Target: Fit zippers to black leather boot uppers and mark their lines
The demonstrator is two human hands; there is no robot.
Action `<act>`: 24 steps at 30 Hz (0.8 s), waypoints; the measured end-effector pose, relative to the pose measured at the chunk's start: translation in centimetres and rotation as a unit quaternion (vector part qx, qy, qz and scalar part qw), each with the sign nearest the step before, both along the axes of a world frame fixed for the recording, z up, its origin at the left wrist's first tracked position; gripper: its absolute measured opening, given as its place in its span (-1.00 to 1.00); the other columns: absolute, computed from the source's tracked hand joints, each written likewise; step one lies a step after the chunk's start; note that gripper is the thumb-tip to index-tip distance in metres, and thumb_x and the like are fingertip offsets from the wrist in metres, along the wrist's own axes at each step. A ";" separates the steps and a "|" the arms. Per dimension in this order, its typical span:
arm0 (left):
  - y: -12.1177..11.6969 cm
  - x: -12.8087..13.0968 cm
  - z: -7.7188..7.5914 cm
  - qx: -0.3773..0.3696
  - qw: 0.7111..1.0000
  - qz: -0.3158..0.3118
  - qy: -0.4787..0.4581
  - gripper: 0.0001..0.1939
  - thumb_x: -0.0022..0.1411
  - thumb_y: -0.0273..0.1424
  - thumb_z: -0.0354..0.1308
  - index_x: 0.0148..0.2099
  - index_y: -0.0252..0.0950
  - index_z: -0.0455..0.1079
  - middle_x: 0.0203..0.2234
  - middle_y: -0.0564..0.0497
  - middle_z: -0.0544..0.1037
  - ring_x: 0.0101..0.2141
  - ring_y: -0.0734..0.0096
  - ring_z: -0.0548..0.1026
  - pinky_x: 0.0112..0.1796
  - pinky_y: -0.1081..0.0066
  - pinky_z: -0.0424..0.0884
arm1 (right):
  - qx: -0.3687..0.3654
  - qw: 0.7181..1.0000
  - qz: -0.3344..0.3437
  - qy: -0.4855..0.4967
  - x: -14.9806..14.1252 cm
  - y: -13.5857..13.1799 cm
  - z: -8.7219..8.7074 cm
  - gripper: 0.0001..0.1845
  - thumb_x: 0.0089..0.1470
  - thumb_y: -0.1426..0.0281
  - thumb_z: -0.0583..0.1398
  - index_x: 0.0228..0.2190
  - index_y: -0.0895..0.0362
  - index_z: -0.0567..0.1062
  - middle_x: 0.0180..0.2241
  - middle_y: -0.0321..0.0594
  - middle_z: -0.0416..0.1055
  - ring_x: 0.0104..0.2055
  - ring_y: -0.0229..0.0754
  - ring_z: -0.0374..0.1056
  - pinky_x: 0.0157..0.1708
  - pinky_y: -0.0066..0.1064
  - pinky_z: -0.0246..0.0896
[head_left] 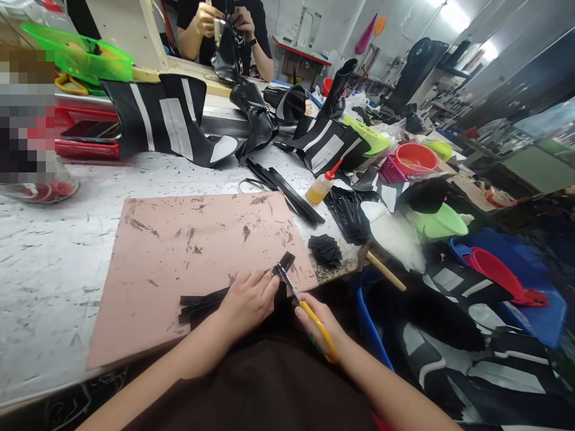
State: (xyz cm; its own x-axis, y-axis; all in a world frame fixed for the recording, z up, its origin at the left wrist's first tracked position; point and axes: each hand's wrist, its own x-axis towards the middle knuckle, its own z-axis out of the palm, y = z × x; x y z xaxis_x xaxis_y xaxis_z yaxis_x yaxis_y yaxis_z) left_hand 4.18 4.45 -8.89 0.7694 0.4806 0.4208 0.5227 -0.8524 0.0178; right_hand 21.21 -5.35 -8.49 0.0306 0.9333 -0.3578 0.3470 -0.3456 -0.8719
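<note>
My left hand (pixel 249 296) is closed over a bundle of narrow black strips (pixel 202 304), pressing them down near the front edge of a pinkish board (pixel 202 239). The ends of the strips stick out to the left of the hand, and a short dark end (pixel 286 260) shows beyond its fingertips. My right hand (pixel 317 317) grips yellow-handled scissors (pixel 320 326), whose blades meet that dark end close to the left fingers. Whether the blades are fully closed is hard to make out. A small pile of short black pieces (pixel 325 249) lies just right of the board.
Behind the board lie long black strips (pixel 291 194) and a glue bottle (pixel 320 187) with a red tip. A wooden-handled hammer (pixel 385 270) rests at the table's right edge. Black boot pieces (pixel 157 120) line the back. Across the table, a person (pixel 224 36) handles a black boot.
</note>
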 end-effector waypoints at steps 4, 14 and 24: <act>0.0 0.0 0.1 0.011 1.000 -0.001 -0.005 -0.73 0.09 -0.48 -0.01 -0.13 -0.35 0.31 -0.32 -0.04 0.50 -0.29 0.31 0.38 -0.31 0.35 0.21 | -0.041 0.996 -0.016 0.083 2.2 0.6 1.9 -0.54 -0.01 0.00 0.02 -0.29 0.14 0.27 -0.73 -0.51 0.02 -0.75 -0.42 -0.09 -0.77 -0.58 -0.17; 0.1 0.2 0.5 0.031 0.999 0.005 0.002 -0.72 0.07 -0.51 -0.01 -0.13 -0.34 0.33 -0.31 -0.09 0.50 -0.26 0.30 0.39 -0.29 0.34 0.24 | 0.022 0.932 -0.157 -0.325 11.0 2.7 4.9 -0.47 -0.13 0.02 0.14 -0.16 0.06 0.33 -0.53 -0.27 0.33 -0.50 -0.15 0.29 -0.55 -0.39 0.13; -0.1 0.0 0.6 0.027 1.000 0.004 0.006 -0.71 0.07 -0.52 0.00 -0.12 -0.33 0.32 -0.33 -0.04 0.51 -0.27 0.30 0.39 -0.30 0.34 0.24 | 0.136 0.794 -0.109 -0.582 13.1 8.2 3.9 -0.72 0.00 0.40 0.08 -0.23 0.21 0.45 -0.17 0.06 0.36 -0.14 0.02 0.28 -0.18 -0.22 0.17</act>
